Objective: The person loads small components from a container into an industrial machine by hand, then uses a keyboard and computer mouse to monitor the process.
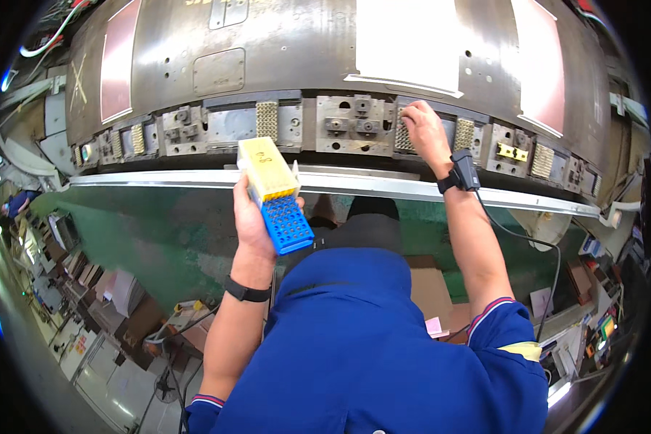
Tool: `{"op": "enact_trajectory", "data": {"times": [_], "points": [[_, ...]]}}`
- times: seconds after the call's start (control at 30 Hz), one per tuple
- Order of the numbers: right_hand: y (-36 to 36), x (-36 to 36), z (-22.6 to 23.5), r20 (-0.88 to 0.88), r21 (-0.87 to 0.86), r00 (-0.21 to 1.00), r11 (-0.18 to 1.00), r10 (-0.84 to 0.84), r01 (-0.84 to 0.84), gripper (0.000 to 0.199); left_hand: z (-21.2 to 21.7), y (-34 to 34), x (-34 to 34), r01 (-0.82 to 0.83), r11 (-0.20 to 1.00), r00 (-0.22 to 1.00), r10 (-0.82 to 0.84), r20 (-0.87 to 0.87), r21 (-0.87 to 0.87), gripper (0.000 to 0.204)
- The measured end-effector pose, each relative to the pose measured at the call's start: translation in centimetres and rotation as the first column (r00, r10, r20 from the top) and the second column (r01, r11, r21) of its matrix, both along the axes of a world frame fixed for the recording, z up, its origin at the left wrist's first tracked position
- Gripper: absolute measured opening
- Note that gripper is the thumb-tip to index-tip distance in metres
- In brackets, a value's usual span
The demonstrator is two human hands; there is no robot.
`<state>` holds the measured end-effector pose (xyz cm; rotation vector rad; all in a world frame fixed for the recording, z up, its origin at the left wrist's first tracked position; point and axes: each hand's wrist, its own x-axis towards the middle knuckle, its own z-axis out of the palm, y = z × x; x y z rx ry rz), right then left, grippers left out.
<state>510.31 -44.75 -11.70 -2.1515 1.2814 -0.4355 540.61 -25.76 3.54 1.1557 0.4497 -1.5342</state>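
Curled fingers of the right hand [428,139] hover at or touch a metal grid [403,137], any pinch hidden; the left hand [252,223] grips the box [288,223] near the rail [195,178]. Likely light, stiff, slick plastic, it seems best held by its long sides.

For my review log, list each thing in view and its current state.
Left hand: curled around the box
Yellow-and-blue box: held, blue part's holes exposed; contents unclear
Right hand: fingers bent at the studded block; grip unclear
Studded block: set in the machine's edge, partly hidden
Black wristband: fastened around left wrist
Right wrist device: strapped on, cable attached
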Motion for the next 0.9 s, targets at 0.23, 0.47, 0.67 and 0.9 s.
{"op": "enact_trajectory", "data": {"times": [0.23, 0.47, 0.67, 0.9], "points": [[0.2, 0.8, 1.9, -0.057, -0.009, 0.998, 0.999, -0.036, 0.036, 0.016, 1.5, -1.2, -1.5, -0.070, 0.997, 0.981, 0.075, 0.180, -0.036, 0.060], [8.8, 8.3, 12.9, 0.459, 0.724, 0.864, 0.650, -0.206, -0.230, 0.011, 3.3, -1.3, -2.2, -0.094, 0.996, 0.922, 0.090, 0.377, -0.009, 0.056], [11.8, 10.2, 15.4, 0.573, 0.740, 0.798, 0.536, -0.186, -0.406, 0.010, 3.0, -0.9, -2.0, -0.069, 0.997, 0.971, 0.078, 0.225, -0.045, 0.059], [12.2, 8.4, 17.5, 0.608, 0.732, 0.755, 0.540, -0.244, -0.416, 0.012, 1.2, -0.7, -2.6, 0.052, 0.982, 0.997, -0.061, -0.044, -0.181, 0.059]]}}
